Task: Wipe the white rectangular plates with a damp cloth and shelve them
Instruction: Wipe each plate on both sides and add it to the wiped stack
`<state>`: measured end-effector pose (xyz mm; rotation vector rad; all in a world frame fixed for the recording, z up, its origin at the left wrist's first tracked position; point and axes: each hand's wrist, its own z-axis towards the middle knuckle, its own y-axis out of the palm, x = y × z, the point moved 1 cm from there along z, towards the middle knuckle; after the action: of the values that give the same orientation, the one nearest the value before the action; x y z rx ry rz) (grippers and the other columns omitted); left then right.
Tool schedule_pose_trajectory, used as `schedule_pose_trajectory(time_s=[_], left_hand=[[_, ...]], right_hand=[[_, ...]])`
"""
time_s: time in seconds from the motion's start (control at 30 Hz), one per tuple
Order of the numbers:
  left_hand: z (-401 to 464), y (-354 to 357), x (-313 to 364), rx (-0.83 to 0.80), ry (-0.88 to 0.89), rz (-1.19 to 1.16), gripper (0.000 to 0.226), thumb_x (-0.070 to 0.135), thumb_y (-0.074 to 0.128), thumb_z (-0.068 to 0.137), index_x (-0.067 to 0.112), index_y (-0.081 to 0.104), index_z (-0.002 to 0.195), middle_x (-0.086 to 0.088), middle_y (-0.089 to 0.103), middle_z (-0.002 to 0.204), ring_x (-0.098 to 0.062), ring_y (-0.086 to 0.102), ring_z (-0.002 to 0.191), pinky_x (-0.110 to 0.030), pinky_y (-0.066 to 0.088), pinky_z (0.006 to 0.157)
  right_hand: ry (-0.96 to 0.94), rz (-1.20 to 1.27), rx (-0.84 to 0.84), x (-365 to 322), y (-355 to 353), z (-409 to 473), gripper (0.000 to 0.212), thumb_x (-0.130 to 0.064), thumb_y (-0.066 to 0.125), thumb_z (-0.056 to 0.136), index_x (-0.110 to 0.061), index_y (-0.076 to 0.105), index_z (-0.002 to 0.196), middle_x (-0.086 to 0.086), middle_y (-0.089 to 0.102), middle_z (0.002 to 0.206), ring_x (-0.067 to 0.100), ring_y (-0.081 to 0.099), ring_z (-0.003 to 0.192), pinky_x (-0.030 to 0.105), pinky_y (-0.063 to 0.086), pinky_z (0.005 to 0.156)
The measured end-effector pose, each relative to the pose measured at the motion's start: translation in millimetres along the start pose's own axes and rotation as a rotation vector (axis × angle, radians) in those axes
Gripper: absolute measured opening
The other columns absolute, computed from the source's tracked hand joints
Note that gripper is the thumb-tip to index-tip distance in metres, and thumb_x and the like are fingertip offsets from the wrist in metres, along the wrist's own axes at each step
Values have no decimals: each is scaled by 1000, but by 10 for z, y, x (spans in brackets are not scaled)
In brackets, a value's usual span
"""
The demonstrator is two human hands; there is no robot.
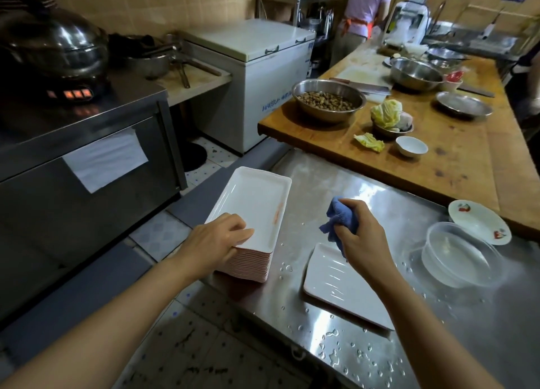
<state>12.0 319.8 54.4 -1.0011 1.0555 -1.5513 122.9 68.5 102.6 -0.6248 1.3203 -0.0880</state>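
A tall stack of white rectangular plates stands at the left edge of the wet steel counter; the top plate carries a reddish smear along its right side. My left hand grips the near end of the top plate, fingers curled over its rim. A single white rectangular plate, streaked with water, lies flat to the right of the stack. My right hand holds a bunched blue cloth just above that plate's far end.
A clear plastic tub of water and a small flowered bowl sit at the counter's right. Beyond lies a wooden table with metal bowls, cabbage and a small white bowl. A steel cabinet stands left; a person works far back.
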Motion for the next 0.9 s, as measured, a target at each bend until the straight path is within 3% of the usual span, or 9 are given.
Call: schedule_pose_trajectory(time_s=[0.2, 0.33, 0.4, 0.5, 0.6, 0.67, 0.73, 0.8, 0.9], left_hand=[[67, 66, -70, -46, -24, -15, 44, 27, 83, 68, 15, 63, 106, -2, 59, 103, -21, 60, 92, -32, 51, 48], [117, 66, -50, -117, -84, -6, 48, 52, 65, 78, 14, 63, 107, -2, 56, 108, -21, 56, 98, -36, 53, 60], [180, 27, 78, -41, -106, 21, 54, 61, 53, 80, 13, 67, 102, -4, 60, 108, -22, 59, 96, -34, 53, 60], [357, 0, 447, 173, -41, -19, 50, 52, 47, 79, 11, 70, 98, -5, 65, 103, -20, 60, 93, -30, 52, 57], [546, 160, 854, 204, 25, -179, 33, 29, 64, 77, 11, 65, 104, -5, 64, 105, -17, 52, 98, -29, 52, 58], [637, 367, 1058, 125, -19, -280, 41, 19, 71, 75, 11, 63, 114, -5, 62, 111, -18, 53, 101, -33, 54, 64], [720, 593, 1181, -48, -179, -360, 48, 23, 65, 85, 15, 52, 131, -2, 53, 126, -20, 52, 112, -36, 50, 81], [792, 846, 1219, -240, -327, -364, 55, 27, 58, 90, 18, 38, 140, -2, 45, 135, -22, 46, 121, -34, 41, 93], [842, 1215, 1201, -388, -440, -372, 58, 27, 59, 87, 18, 37, 139, -7, 48, 133, -27, 48, 118, -36, 39, 97]], right_hand=[[28, -17, -4, 116, 33, -14, 33, 3, 48, 86, -20, 52, 109, -4, 71, 78, 15, 67, 71, 28, 50, 62], [57, -27, 6, 232, 22, -46, 36, 4, 47, 83, -22, 51, 107, -4, 72, 76, 16, 65, 69, 28, 46, 61], [76, -30, 13, 291, -7, -73, 36, 4, 47, 83, -23, 51, 107, -4, 72, 77, 15, 65, 70, 26, 46, 62], [108, -65, 45, 447, -85, -104, 39, 2, 46, 82, -25, 50, 111, -1, 72, 85, 15, 66, 75, 31, 51, 68], [175, -126, 83, 664, -201, -147, 45, 2, 46, 81, -29, 47, 115, -9, 70, 84, 18, 63, 88, 35, 50, 77], [211, -143, 98, 791, -290, -206, 49, 4, 45, 79, -31, 45, 113, -13, 70, 74, 20, 59, 92, 38, 49, 81], [260, -158, 107, 941, -361, -268, 51, 6, 46, 77, -31, 45, 113, -11, 70, 73, 19, 58, 93, 37, 48, 82], [318, -211, 124, 1133, -401, -316, 52, 4, 47, 76, -27, 47, 118, -3, 71, 89, 18, 56, 100, 35, 46, 88], [379, -308, 104, 1398, -402, -402, 55, 2, 51, 73, -22, 50, 122, 8, 62, 108, 21, 54, 104, 32, 42, 90]])
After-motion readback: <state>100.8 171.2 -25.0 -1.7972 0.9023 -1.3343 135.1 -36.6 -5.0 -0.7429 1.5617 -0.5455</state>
